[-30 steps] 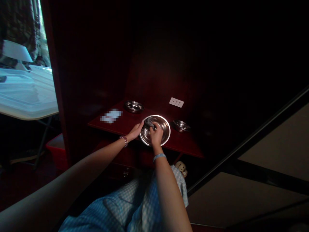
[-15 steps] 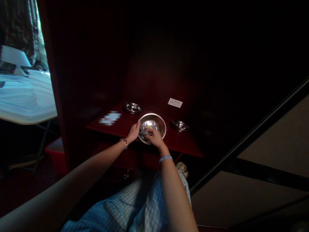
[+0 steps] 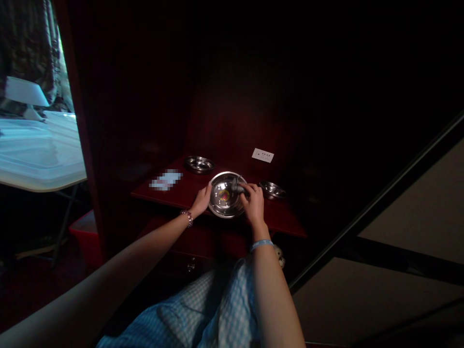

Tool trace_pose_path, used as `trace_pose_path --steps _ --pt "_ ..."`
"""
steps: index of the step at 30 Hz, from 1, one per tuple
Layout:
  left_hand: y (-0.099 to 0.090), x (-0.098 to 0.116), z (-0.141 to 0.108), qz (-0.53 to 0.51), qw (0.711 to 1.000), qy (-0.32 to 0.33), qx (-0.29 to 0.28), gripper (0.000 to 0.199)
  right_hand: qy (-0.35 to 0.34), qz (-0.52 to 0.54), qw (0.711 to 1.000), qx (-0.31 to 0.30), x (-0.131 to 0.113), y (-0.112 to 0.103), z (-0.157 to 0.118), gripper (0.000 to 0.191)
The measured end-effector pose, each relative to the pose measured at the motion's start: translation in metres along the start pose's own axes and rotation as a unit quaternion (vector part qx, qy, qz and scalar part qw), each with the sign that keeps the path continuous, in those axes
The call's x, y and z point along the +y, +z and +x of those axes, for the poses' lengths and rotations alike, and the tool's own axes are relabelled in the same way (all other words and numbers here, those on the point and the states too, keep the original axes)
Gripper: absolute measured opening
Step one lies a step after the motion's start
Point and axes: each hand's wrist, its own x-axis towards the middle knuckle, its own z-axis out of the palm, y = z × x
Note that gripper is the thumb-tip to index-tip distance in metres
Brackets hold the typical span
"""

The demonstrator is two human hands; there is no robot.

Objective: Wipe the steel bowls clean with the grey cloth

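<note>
A shiny metal bowl (image 3: 218, 207) stands at the front of the dark red desk (image 3: 170, 195), tilted a little, with a yellow and red round mark on its inner bottom. My left hand (image 3: 201, 201) grips its left rim, thumb along the edge. Inside the right part of the bowl, my right hand (image 3: 255, 204) presses a grey patterned cloth (image 3: 236, 185) against the wall with bent fingers. A shallow metal dish (image 3: 199, 165) lies behind on the left, and another metal dish (image 3: 272, 190) is just right of my right hand.
A blurred pale item (image 3: 166, 180) lies on the desk's left. A white socket plate (image 3: 263, 155) is on the back wall. Beneath the desk is a drawer with a metal latch (image 3: 191, 264). At far left stand a pale folding table (image 3: 43, 166) and a red bin (image 3: 87, 237).
My right hand has moved the cloth from the bowl's lower left to its upper right side, uncovering the coloured mark. My left hand stays on the rim.
</note>
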Motion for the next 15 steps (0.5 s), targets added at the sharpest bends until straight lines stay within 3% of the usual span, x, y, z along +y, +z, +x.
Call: trace_pose_path --steps 2,8,15 --pt "0.0 0.0 0.0 -0.003 1.0 0.002 0.003 0.072 -0.034 -0.059 0.998 0.008 0.0 0.002 0.001 0.044" --pt "0.0 0.0 0.0 -0.007 1.0 -0.003 -0.003 0.071 -0.11 -0.193 0.972 -0.073 0.003 0.022 0.005 0.046" --pt "0.002 -0.001 -0.001 -0.013 1.0 -0.005 0.007 0.073 -0.043 -0.305 0.941 -0.137 0.003 0.033 0.008 0.04"
